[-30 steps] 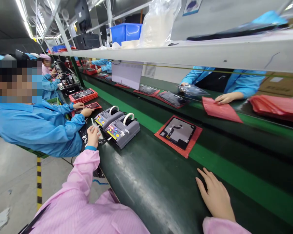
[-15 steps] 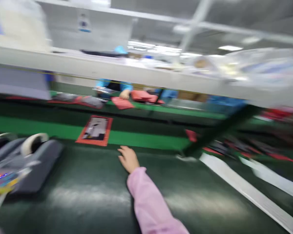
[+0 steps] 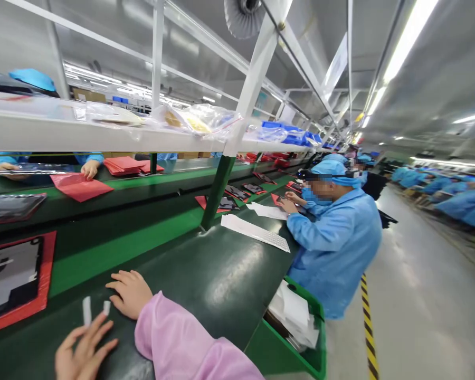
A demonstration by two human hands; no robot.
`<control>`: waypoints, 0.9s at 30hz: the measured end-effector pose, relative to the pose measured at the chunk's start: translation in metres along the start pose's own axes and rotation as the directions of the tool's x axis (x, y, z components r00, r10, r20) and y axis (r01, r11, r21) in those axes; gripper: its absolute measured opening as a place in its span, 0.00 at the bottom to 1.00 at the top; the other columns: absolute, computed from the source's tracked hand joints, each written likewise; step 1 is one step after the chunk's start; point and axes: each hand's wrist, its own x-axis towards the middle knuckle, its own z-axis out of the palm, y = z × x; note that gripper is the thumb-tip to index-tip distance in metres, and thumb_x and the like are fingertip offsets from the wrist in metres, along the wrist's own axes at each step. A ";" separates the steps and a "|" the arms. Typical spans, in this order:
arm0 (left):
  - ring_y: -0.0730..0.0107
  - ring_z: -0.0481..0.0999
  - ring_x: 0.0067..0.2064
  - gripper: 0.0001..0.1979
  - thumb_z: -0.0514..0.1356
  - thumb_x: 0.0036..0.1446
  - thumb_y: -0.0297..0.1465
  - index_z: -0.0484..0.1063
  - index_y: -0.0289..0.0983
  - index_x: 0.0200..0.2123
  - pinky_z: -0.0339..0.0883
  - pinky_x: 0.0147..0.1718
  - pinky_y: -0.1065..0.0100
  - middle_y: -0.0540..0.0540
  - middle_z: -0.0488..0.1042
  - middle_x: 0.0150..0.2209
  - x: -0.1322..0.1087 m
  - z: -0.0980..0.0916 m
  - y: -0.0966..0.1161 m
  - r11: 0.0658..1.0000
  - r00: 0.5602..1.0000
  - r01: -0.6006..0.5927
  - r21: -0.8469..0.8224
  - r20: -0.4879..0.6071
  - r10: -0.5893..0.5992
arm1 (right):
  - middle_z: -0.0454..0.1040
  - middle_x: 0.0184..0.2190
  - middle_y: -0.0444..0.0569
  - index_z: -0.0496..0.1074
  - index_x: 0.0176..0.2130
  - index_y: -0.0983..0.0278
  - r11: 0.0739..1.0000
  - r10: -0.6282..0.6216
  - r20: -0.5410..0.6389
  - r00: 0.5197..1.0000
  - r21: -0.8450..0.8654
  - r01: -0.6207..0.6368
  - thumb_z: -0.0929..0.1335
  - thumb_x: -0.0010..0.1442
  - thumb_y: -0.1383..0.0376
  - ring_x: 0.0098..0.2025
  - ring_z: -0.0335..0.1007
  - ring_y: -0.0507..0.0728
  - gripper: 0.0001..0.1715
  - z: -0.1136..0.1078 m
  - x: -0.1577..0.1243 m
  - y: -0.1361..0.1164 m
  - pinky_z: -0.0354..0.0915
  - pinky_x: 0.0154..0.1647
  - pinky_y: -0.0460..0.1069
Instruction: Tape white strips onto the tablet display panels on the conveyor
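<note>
My left hand [image 3: 83, 348] is raised at the bottom left with its fingers spread. Two small white strips [image 3: 87, 311] stand at its fingertips and look stuck to them; no finger is wrapped around either one. Just beyond, my right hand [image 3: 131, 293], in a pink sleeve, rests on the dark green worktable [image 3: 198, 279], fingers apart and nothing in them. To the left of both hands, a flat grey and black panel [image 3: 13, 277] lies on a red sheet [image 3: 49, 264], partly cut off by the frame edge.
A green strip [image 3: 122, 245] runs along the bench's far side, by a slanted post [image 3: 217, 192]. White sheets [image 3: 253, 232] lie to the right. A green bin [image 3: 320, 343] of paper stands at the table edge. A co-worker in blue [image 3: 336, 227] works at right; another person's hand [image 3: 90, 169] is opposite.
The view has swung to the right, bringing the co-worker, aisle and bin into sight. My left hand with the white strips now shows, and the tape dispenser has left view.
</note>
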 end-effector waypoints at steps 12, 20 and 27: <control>0.45 0.79 0.44 0.33 0.73 0.24 0.27 0.67 0.52 0.38 0.74 0.32 0.57 0.51 0.78 0.39 -0.004 0.009 -0.027 0.993 0.994 0.106 -0.057 0.035 -0.104 | 0.69 0.60 0.38 0.69 0.54 0.52 0.989 0.062 -0.030 0.998 0.137 -0.058 0.67 0.64 0.62 0.63 0.59 0.51 0.18 -0.009 0.004 0.004 0.49 0.64 0.52; 0.59 0.78 0.37 0.27 0.71 0.38 0.31 0.67 0.47 0.44 0.73 0.35 0.59 0.48 0.77 0.39 -0.022 0.021 -0.014 0.968 0.982 0.169 -0.186 0.110 -0.151 | 0.68 0.61 0.45 0.68 0.55 0.54 0.990 0.035 -0.007 0.999 0.137 -0.034 0.66 0.63 0.65 0.65 0.58 0.56 0.21 -0.014 0.001 0.004 0.50 0.65 0.57; 0.70 0.70 0.29 0.20 0.71 0.47 0.38 0.66 0.44 0.40 0.67 0.32 0.65 0.55 0.65 0.27 -0.035 0.032 -0.006 0.939 0.972 0.153 -0.309 0.219 -0.087 | 0.69 0.60 0.49 0.70 0.54 0.57 0.988 0.001 -0.032 0.999 0.153 0.004 0.65 0.62 0.68 0.64 0.59 0.58 0.21 -0.010 0.001 0.009 0.52 0.65 0.59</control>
